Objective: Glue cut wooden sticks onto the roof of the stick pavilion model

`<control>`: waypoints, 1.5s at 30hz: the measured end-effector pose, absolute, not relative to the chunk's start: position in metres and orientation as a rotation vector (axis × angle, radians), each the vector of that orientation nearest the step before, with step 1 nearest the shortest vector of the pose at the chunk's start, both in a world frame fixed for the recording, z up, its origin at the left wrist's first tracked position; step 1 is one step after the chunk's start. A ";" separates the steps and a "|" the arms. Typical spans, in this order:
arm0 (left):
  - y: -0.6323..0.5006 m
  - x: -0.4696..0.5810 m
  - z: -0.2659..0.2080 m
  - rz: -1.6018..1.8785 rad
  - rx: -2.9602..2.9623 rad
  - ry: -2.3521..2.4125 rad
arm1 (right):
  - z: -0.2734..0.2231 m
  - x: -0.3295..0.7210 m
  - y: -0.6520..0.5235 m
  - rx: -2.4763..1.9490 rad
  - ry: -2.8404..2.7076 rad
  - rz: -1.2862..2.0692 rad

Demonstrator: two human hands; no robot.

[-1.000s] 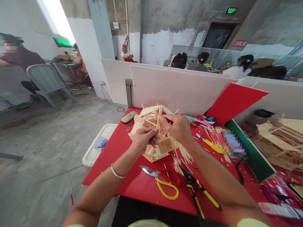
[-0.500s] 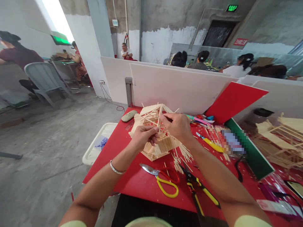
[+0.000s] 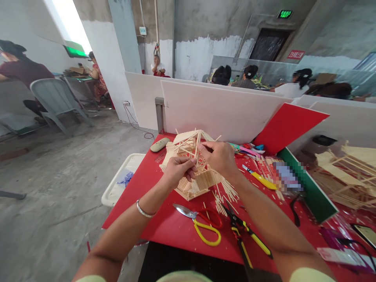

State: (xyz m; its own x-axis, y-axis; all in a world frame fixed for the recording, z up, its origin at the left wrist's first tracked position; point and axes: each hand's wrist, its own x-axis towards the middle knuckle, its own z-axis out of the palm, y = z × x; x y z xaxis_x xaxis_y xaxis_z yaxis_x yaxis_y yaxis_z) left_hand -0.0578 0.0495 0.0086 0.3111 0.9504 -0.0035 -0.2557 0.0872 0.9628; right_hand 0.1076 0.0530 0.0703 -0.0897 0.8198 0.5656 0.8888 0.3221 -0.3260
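Note:
A small model building (image 3: 202, 181) made of pale wooden sticks stands on the red tabletop (image 3: 164, 225), with a ribbed roof and open framing. My left hand (image 3: 179, 169) is closed in a pinch at the lower end of a thin wooden stick (image 3: 197, 150) at the front of the model. Higher up, the fingers of my right hand (image 3: 219, 156) pinch the same stick near the roof frame. My fingers partly cover the stick and the middle of the model. Whether the stick is joined to the frame, I cannot tell.
Scissors (image 3: 202, 223) and yellow-black pliers (image 3: 242, 231) lie in front of the model. Loose sticks (image 3: 221, 201), a yellow utility knife (image 3: 261, 178) and a green board (image 3: 308, 188) are to the right. White panels (image 3: 217, 109) stand behind; people sit beyond.
My hands stay almost in place at the stick, and the view shifts slightly. In the background, a seated person has raised a hand towards the head.

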 end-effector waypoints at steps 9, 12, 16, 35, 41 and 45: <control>0.049 -0.065 0.009 1.148 1.010 0.837 | 0.065 0.107 0.055 -1.486 -1.911 -0.250; 0.051 -0.068 0.009 1.160 1.004 0.827 | 0.062 0.104 0.052 -1.454 -1.884 -0.410; 0.050 -0.070 0.011 1.184 1.005 0.820 | 0.059 0.104 0.049 -1.360 -1.969 -0.544; 0.049 -0.069 0.005 1.269 0.997 0.809 | 0.046 0.111 0.054 -1.269 -2.079 -0.640; 0.049 -0.069 0.002 1.273 1.025 0.819 | 0.047 0.110 0.053 -1.306 -2.101 -0.581; 0.051 -0.070 0.002 1.269 1.023 0.817 | 0.049 0.110 0.052 -1.323 -2.110 -0.557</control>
State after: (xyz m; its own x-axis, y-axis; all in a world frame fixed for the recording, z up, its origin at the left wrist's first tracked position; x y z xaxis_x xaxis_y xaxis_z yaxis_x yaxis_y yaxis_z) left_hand -0.0697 0.0511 0.0019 0.1431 0.9882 0.0540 -0.3597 0.0011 0.9331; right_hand 0.1100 0.0524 0.0486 -0.3390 0.6637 0.6668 0.9063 0.4206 0.0421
